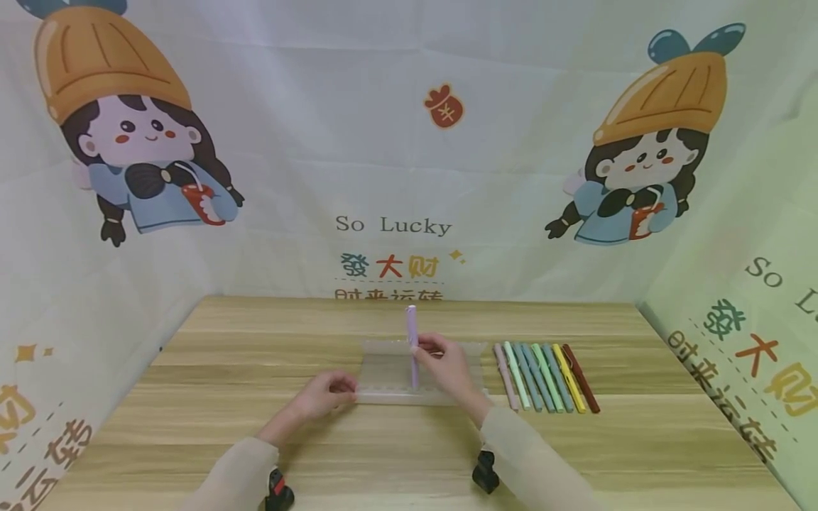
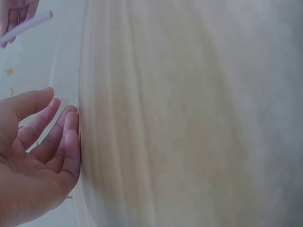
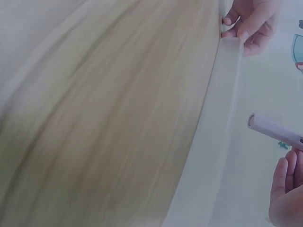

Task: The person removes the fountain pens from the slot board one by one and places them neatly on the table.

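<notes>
A pale purple pen (image 1: 412,328) stands nearly upright above a clear plastic holder (image 1: 383,398). My right hand (image 1: 447,369) pinches the pen between thumb and fingers, and the pen's lower end is by the holder's front strip. In the right wrist view the pen (image 3: 272,129) slants out from the right hand (image 3: 289,189). At the holder's left end, my left hand (image 1: 326,394) rests with loosely bent fingers touching its corner. The left wrist view shows this left hand (image 2: 42,151) with thumb and fingers apart beside the holder's end.
Several pens (image 1: 543,376) in pink, green, blue, yellow and dark red lie in a row to the right of the holder. The wooden table (image 1: 383,454) meets a printed cloth backdrop (image 1: 307,142) at the back and sides.
</notes>
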`<state>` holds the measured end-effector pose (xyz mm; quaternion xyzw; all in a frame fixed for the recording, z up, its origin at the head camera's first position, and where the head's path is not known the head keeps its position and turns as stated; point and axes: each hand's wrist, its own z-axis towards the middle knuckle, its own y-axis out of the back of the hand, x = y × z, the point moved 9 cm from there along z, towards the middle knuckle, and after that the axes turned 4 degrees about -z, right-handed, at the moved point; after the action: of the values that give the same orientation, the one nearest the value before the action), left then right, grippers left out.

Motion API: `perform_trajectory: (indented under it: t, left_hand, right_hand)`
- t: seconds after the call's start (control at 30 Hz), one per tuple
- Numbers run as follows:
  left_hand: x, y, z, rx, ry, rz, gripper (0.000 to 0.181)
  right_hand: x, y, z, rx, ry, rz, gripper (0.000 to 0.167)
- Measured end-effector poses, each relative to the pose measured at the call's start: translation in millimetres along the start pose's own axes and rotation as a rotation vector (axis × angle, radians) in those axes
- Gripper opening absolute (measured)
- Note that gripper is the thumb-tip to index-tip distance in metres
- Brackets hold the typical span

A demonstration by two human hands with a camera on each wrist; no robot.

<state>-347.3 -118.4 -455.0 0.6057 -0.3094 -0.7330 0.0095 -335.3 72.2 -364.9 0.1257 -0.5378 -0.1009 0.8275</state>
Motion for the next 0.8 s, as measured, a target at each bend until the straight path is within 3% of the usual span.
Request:
perform_trajectory:
  t: [0.1, 0.33, 0.5, 0.8]
  left_hand:
    - [0.5, 0.1, 0.0, -0.003, -0.008, -0.006, 0.014]
    - [1.5, 0.2, 0.3, -0.002, -0.009, 0.002, 0.014]
    - [2.7, 0.7, 0.6, -0.008, 0.008, 0.009, 0.014]
    - [-2.6, -0.2, -1.8, -0.009, 0.003, -0.024, 0.014]
  right_hand:
    - [-6, 10, -1.8, -0.002, -0.005, -0.004, 0.018]
    - [-44, 35, -1.6, -0.005, -0.029, -0.079, 0.021]
    - [-53, 60, -5.1, -0.035, -0.04, -0.133, 0.02]
    - [-69, 98, -14.2, -0.041, -0.137, -0.199, 0.024]
